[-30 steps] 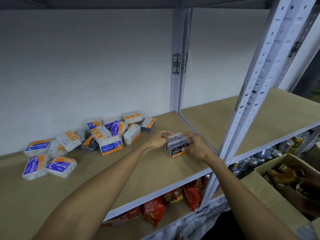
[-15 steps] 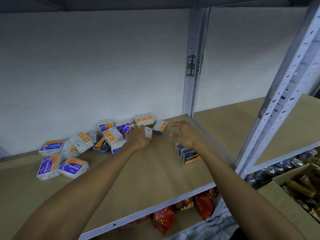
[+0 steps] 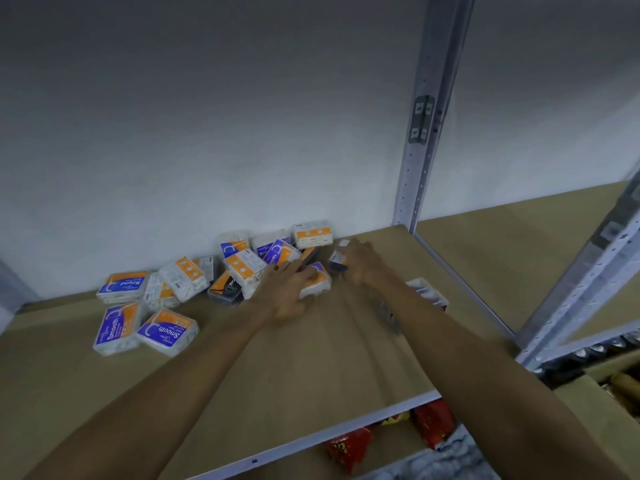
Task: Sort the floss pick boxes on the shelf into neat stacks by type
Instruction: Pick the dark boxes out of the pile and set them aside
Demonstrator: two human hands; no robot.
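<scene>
A jumble of floss pick boxes lies at the back of the wooden shelf (image 3: 311, 358): a "Round" box (image 3: 123, 285), two purple-orange "Smooth" boxes (image 3: 117, 327) (image 3: 168, 330), a black charcoal box (image 3: 225, 289) and several white-orange ones (image 3: 313, 233). My left hand (image 3: 291, 292) lies on a purple-orange box (image 3: 317, 284) at the pile's right edge, fingers curled over it. My right hand (image 3: 363, 261) closes around a small dark box (image 3: 337, 263) near the wall. A short row of charcoal boxes (image 3: 427, 292) stands to the right, partly hidden behind my right forearm.
A perforated metal upright (image 3: 426, 133) divides this bay from the shelf (image 3: 519, 244) to the right. Red snack bags (image 3: 349, 448) sit on the level below. A cardboard box (image 3: 606, 386) is at the lower right.
Both hands have left the charcoal row and reached back-left into the loose pile. My left hand now covers a purple-orange box and my right hand has closed on a dark box.
</scene>
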